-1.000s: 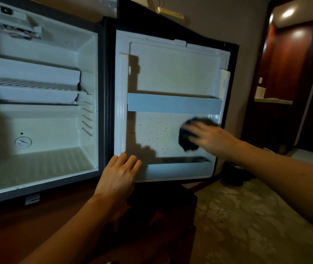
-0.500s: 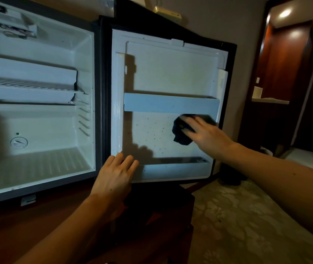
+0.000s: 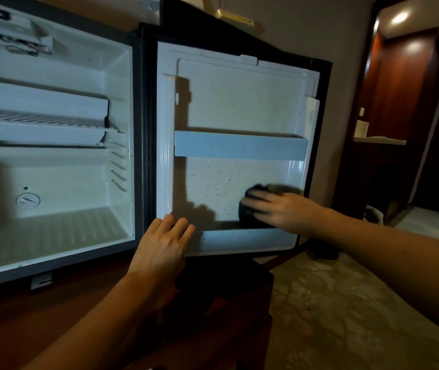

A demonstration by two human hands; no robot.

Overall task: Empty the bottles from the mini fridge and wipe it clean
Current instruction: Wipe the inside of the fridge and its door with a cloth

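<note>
The mini fridge [image 3: 122,84] stands open on the left, its white inside bare of bottles, with one wire shelf [image 3: 39,120] up high. Its door [image 3: 239,102] swings out to the right; the inner panel is speckled with small dark spots below the door rack [image 3: 239,146]. My right hand [image 3: 279,209] presses a dark cloth [image 3: 255,206] flat against the lower right of that panel, fingers straight and blurred by motion. My left hand [image 3: 163,247] rests with straight fingers on the door's lower left corner.
A dark wooden cabinet [image 3: 199,316] sits under the fridge. Patterned carpet [image 3: 346,316] spreads to the right. A dark round object [image 3: 322,248] stands on the floor behind the door. A wooden doorway [image 3: 405,102] opens at the far right.
My right hand has slid the cloth down from just under the door rack to the lower right of the door panel. My left hand has stayed on the door's corner.
</note>
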